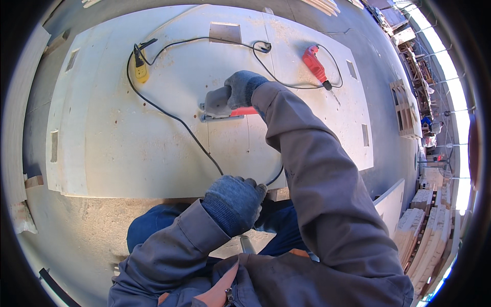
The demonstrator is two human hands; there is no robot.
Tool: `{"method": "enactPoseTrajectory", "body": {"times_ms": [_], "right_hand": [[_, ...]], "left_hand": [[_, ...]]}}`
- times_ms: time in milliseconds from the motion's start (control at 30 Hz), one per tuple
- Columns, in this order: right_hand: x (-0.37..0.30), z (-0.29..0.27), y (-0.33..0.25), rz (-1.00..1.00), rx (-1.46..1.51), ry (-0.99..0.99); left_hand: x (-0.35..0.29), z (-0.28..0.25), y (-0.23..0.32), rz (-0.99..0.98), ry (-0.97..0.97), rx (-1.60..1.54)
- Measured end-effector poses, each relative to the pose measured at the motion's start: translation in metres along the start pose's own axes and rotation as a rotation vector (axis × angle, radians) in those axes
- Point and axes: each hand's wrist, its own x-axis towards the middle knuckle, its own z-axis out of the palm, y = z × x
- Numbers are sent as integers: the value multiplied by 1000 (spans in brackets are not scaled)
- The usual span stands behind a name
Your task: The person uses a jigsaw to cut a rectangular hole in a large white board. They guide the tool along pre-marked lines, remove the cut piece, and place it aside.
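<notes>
Snagging looks like the likeliest trouble to me: the black cord (169,113) runs across the worktop (97,158) from the yellow socket block (140,70) to my left grip (235,203), and a length of it shows again beside my right sleeve (327,174). If I pulled that slack too hard, the tool could be dragged askew; if I let it drop forward, it could slide under the base plate. The blade is hidden from me, so I can't judge how near the cord could come to it. The red drill (313,61) lies well apart, its own cord looped around it, and looks a lesser risk.

My right grip (244,88) is clamped on the grey-and-red power tool (219,102). Most of the tool's body sits to the left of the knuckles, nose pointing left, with red casing below the wrist and the base plate against the worktop. My left grip is curled around the cord, near the worktop's close edge.
</notes>
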Motion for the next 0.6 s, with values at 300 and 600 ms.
{"method": "enactPoseTrajectory", "body": {"times_ms": [300, 600], "right_hand": [[-2, -5, -3, -8, -1, -8], [0, -4, 1, -11, 15, -11]], "left_hand": [[8, 8, -2, -4, -46, 2], [13, 18, -4, 6, -83, 53]]}}
